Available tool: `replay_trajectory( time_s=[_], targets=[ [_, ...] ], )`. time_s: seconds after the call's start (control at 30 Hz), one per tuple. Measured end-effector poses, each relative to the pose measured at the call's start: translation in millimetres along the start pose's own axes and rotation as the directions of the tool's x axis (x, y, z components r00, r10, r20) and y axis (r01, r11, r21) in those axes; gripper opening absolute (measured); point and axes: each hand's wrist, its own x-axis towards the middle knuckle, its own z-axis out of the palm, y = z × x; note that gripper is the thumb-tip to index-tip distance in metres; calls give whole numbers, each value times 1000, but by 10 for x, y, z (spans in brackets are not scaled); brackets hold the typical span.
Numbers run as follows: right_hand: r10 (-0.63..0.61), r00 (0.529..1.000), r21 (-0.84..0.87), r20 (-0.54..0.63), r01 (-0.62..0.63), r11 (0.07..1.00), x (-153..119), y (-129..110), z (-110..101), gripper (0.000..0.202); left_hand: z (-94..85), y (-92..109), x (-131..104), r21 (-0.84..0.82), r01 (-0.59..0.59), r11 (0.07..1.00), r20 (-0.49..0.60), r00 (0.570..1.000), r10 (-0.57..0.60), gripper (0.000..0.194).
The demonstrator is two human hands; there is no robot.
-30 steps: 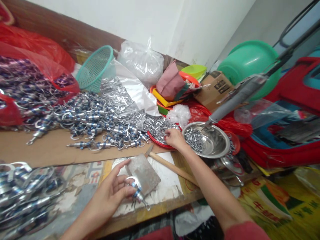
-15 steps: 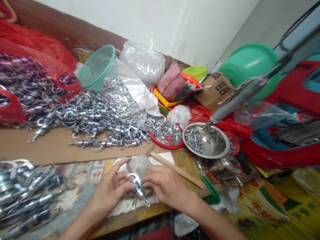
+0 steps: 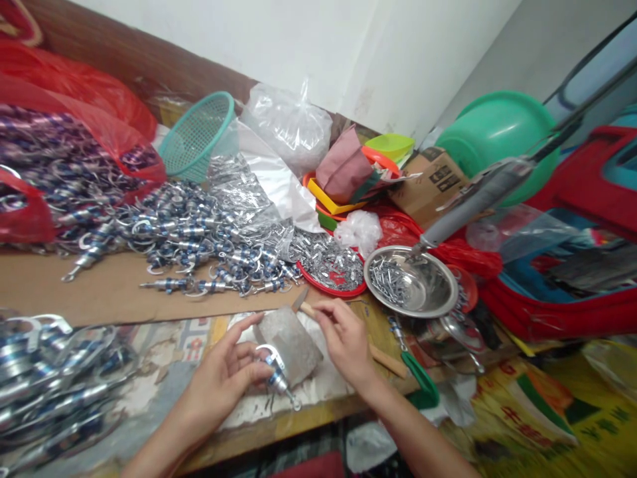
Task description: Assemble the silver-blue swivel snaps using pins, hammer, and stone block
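My left hand pinches a silver-and-blue metal hook piece between thumb and fingers; its curved hook points up and its ring end points down to the right. Beside it lies a grey stone block on a white sheet. My right hand is over the wooden handle of a hammer, near its metal head, with thumb and fingers curled at the handle. Whether the fingers are fully closed round it is hard to tell. A heap of similar hook pieces lies behind on brown cardboard.
A red plate of small metal parts and a steel bowl of pins stand behind the hammer. More hook pieces are piled at front left. A grey tool arm slants over the bowl.
My right hand has moved from the hook piece up and right to the hammer handle, uncovering more of the stone block. My left hand still holds the hook piece in much the same place.
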Motion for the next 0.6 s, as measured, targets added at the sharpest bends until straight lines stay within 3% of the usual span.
replay_trajectory(
  time_s=[0.07,0.13,0.23,0.33,0.47,0.53,0.6],
  targets=[
    [44,998,-236,32,-36,971,16,216,-79,20,-2,0,5,7,-4,1000,0,1000,4,73],
    [83,982,-399,172,-7,917,9,388,-120,20,0,2,6,18,-7,1000,-8,1000,7,72],
    [140,954,-399,264,-24,917,-37,452,-153,14,8,3,-1,22,-9,1000,-32,999,10,71],
    [132,975,-289,178,-76,954,-113,272,-261,13,13,2,-12,18,-17,1000,-32,999,18,71],
    [-116,989,-125,91,126,984,-289,-72,-471,35,-2,-6,-6,23,-20,1000,-6,1000,21,71],
    [-209,966,-137,150,230,964,-400,-174,-509,46,-13,-13,7,31,-27,999,-12,1000,28,73],
    [-191,939,-209,285,255,944,-501,-212,-494,49,-21,-20,19,45,-35,998,-28,999,36,75]
  ],
)
